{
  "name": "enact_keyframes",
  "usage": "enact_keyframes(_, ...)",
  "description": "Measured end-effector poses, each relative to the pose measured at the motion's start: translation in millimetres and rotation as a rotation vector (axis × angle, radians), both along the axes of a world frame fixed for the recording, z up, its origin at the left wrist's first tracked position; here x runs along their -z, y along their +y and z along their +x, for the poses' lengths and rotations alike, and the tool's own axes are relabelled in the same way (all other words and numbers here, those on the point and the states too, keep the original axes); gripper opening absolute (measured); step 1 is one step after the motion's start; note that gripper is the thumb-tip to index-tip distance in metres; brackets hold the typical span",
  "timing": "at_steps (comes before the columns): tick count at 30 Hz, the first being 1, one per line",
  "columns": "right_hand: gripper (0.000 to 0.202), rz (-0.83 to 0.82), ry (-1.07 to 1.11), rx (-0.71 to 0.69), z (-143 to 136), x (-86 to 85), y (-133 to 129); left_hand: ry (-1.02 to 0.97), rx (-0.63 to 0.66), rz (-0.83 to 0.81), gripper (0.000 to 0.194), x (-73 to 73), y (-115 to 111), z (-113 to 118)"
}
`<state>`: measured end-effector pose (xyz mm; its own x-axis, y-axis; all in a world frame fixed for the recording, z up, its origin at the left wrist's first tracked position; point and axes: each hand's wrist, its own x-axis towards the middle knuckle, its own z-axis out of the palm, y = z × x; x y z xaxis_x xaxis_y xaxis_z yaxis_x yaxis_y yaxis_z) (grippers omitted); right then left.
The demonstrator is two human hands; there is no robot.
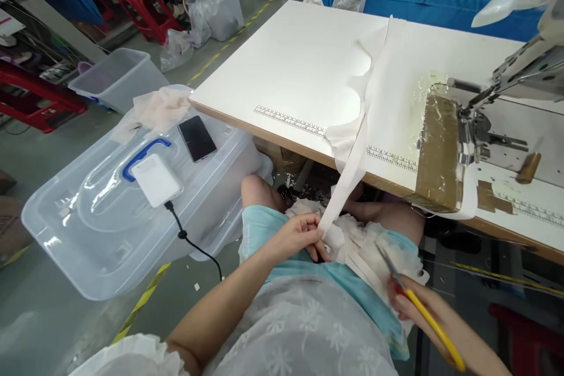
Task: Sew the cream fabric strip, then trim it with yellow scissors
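My left hand (306, 238) is closed in a pinch on the lower end of a pale cream fabric strip (350, 179). The strip runs down from the white sewing table (273, 64), over its front edge, to my lap; its upper part has scalloped, cut-out edges. In my right hand (409, 299), held low at the right, is a pair of scissors (434, 326) with yellow and red handles. The blades point up and away from me, a little blurred, apart from the strip. Loose pale fabric pieces (361, 247) lie heaped across my lap between the hands.
A sewing machine (476, 129) stands on the table's right. At my left, a lidded clear plastic box (92, 211) carries a phone (197, 138), a white power bank (156, 179) with a black cable, and fabric scraps (161, 107). A blue cloth bin (405, 3) stands behind the table.
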<state>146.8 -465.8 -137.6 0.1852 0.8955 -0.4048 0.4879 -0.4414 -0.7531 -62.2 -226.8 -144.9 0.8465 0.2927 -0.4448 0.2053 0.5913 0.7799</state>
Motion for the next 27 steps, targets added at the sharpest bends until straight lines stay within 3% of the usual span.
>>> enact_keyframes(4,0.042,-0.12,0.27,-0.189,-7.3,-6.7,66.3,0.004,-0.043,-0.016,0.05,-3.8,-5.1,-1.6)
enact_keyframes(8,0.042,-0.132,0.241,-0.343,-1.1,-9.7,97.8,0.023,-0.081,-0.026,0.049,-1.8,-3.5,-4.4)
enact_keyframes(16,0.049,-0.125,0.103,-0.427,3.4,-12.2,116.5,0.078,-0.091,-0.053,0.053,-3.6,-1.4,-5.6)
enact_keyframes(22,0.047,-0.106,-0.193,-0.44,-2.5,-17.4,115.9,0.095,-0.105,-0.048,0.053,-7.9,0.4,-5.1)
enact_keyframes(27,0.047,-0.076,-0.297,-0.435,-6.1,-14.6,113.9,0.086,-0.102,-0.04,0.052,-7.7,0.0,-4.2)
